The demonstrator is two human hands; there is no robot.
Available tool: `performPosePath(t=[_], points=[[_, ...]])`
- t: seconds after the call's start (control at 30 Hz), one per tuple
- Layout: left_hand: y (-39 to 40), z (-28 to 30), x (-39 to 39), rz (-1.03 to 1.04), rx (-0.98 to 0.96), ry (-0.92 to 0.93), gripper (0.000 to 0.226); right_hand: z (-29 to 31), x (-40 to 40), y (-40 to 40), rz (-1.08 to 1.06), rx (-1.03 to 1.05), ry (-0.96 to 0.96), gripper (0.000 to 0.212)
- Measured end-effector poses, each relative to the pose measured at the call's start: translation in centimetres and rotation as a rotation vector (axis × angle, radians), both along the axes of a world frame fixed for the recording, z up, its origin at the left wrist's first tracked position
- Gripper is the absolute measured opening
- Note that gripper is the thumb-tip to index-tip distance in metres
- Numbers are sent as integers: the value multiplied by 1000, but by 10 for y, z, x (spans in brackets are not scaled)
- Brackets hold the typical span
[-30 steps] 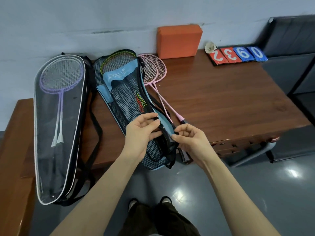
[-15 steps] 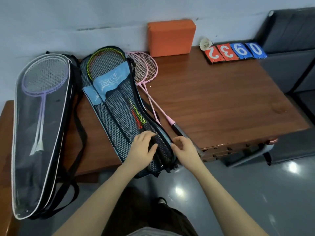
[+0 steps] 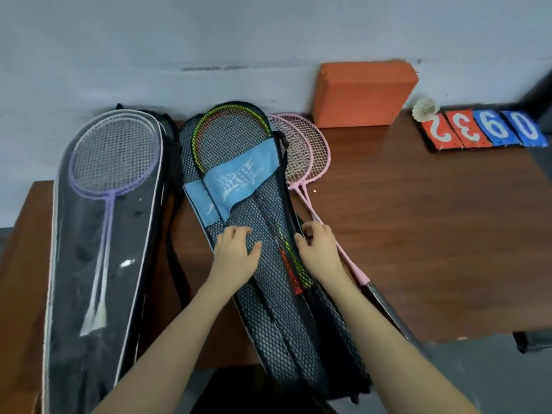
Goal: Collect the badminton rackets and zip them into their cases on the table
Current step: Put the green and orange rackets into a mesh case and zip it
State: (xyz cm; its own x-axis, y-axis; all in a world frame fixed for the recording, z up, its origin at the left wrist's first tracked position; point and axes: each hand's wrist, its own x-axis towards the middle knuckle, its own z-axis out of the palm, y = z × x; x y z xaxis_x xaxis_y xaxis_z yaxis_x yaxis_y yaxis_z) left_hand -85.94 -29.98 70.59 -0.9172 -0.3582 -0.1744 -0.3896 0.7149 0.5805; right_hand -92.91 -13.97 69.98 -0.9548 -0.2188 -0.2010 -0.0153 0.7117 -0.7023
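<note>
Head view, left hand point(image 3: 236, 252) pressing mesh case point(image 3: 268, 309), right hand point(image 3: 318, 249) at its edge

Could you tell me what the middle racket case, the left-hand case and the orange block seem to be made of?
Middle case: black open-weave mesh with a blue fabric panel; rackets show through. Left case: glossy clear plastic front, judging by its glare, with white piping. Orange block: matte, soft-edged, probably foam.

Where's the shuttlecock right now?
The shuttlecock sits at the far right of the table by the wall, between the orange block and the number cards.
</note>
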Motion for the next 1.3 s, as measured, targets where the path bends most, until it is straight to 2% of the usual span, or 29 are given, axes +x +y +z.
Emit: performPosePath(t=[0.17, 0.37, 0.43, 0.5, 0.57, 0.63, 0.73, 0.97, 1.17, 1.3], points=[[-50, -6, -53, 164, 45, 46, 44, -6, -53, -49, -5, 100, -39, 40], [-75, -22, -85, 228, 56, -19, 72, -14, -83, -77, -35, 17, -77, 53], [-78, -28, -88, 247, 24, -17, 67, -16, -85, -75, -50, -29, -49, 55], [-81, -33, -88, 267, 36, -7, 51, -16, -86, -73, -53, -78, -29, 55], [-83, -35, -88, 288, 114, 25, 34, -10, -86, -70, -29, -101, -8, 53], [-81, -29, -86, 314, 201, 54, 26, -2, -83, -69, 54, -111, 61, 51], [-76, -19, -73, 333, 207, 138, 28, 7, -74, -64, 152, -144, 129, 48], [-56, -4, -27, 418, 214, 341, 26, 13, -49, -48, 160, -254, 168, 41], [-47, 9, -10, 402, 124, 397, 24, 14, -51, -43, 335, -209, 266, 40], [-46, 8, -13, 421, 156, 363, 23, 26, -58, -43, 442, -172, 297, 40]])
